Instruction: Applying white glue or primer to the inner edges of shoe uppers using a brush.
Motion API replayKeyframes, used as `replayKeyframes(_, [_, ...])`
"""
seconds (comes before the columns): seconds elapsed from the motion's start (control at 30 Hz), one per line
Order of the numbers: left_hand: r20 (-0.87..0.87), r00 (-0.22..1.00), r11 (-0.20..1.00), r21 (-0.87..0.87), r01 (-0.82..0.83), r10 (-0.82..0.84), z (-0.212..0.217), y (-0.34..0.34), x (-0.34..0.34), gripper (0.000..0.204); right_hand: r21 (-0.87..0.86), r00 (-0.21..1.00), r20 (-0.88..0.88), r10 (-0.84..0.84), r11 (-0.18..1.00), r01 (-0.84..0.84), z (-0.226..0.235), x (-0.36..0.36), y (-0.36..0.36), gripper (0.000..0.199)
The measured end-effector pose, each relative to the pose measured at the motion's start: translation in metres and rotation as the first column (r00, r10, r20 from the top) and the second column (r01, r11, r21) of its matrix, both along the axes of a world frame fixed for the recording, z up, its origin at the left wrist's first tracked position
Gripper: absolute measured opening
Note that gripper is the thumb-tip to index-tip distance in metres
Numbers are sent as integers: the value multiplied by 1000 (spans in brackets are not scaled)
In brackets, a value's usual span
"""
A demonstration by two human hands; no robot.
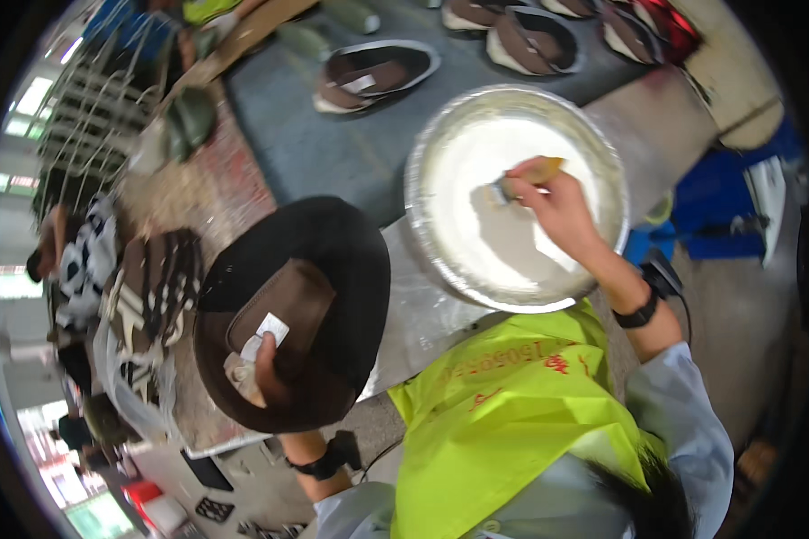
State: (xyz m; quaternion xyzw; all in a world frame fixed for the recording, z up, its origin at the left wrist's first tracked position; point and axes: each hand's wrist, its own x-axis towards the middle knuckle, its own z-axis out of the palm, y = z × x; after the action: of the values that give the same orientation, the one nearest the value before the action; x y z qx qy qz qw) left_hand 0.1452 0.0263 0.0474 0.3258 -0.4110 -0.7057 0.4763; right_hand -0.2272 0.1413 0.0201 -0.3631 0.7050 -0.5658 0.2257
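Now, left hand (268, 382) grips brown upper (306, 296) at its near end; right hand (559, 208) pinches brush (502, 189).

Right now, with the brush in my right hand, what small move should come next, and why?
Perhaps bring the brush across to the brown upper: your right hand holds it within the rim of the metal bowl of white liquid, and your left hand holds the upper alongside.
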Motion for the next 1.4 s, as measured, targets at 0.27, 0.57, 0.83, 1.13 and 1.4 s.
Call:
replayKeyframes(0.27, [756,649,514,-589,624,78,46,-16,-76,37,295,965,-257,48,955,31,3,-12,2,14])
replayKeyframes(0.57, [469,600,668,-28,743,-648,40,-25,-129,33,-175,961,75,267,952,-251,34,1,-4,13])
replayKeyframes(0.83, [416,502,652,491,578,-758,29,-39,-133,22,-213,921,-43,387,897,-387,56,0,-16,11])
replayKeyframes(1.13, [195,856,786,530,318,-478,56,-52,-118,28,-162,889,451,76,987,-2,2,16,28,16])
replayKeyframes(1.4, [602,789,605,-675,422,121,32,19,-114,33,-4,916,386,-110,993,120,-11,8,2,16])
